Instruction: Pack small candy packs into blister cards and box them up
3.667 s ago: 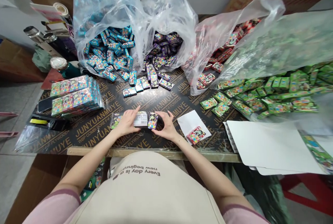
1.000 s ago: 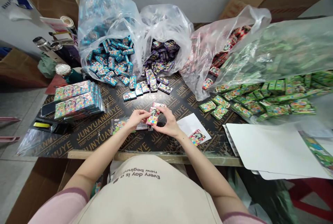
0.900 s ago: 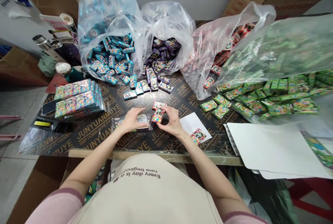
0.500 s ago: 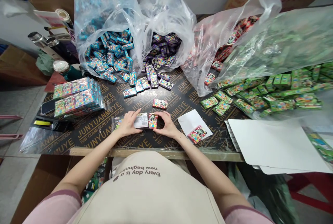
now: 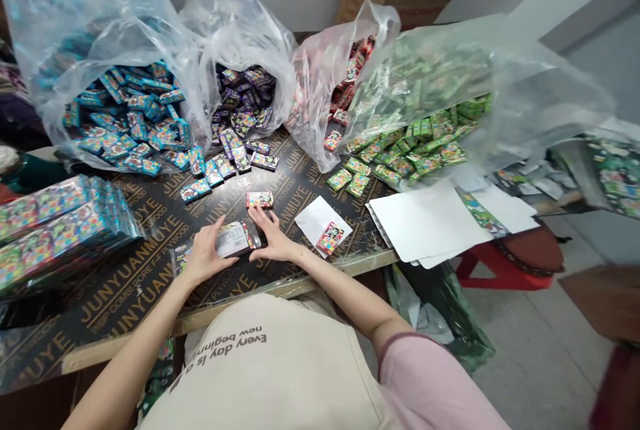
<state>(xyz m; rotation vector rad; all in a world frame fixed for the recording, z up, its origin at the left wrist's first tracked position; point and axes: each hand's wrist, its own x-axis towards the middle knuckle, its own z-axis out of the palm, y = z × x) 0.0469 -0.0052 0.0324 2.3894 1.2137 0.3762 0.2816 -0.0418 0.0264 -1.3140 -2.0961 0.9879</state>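
Note:
My left hand (image 5: 206, 253) grips a flat clear-plastic pack (image 5: 233, 238) across its width, thumb on the near edge and fingers on the far one. A grey-white panel with a barcode faces up on the pack. At the pack's right end, my right hand (image 5: 271, 237) has its fingers apart, the thumb low beside that end. Its fingertips reach the near edge of a small red printed box (image 5: 259, 200); whether they press on it I cannot tell. Another red box (image 5: 331, 238) lies on a white sheet (image 5: 313, 220) to the right.
Plastic bags of small boxes line the back: blue (image 5: 135, 117), purple (image 5: 245, 93), red (image 5: 345, 93) and green (image 5: 425, 137). Stacked wrapped packs (image 5: 65, 223) stand at left. White cards (image 5: 430, 220) overhang the table's right edge, near a red stool (image 5: 520, 257).
The view has swung to the right. The red box that my right hand held at the pack's end no longer shows apart from it, and that hand's fingers now reach towards the other red box.

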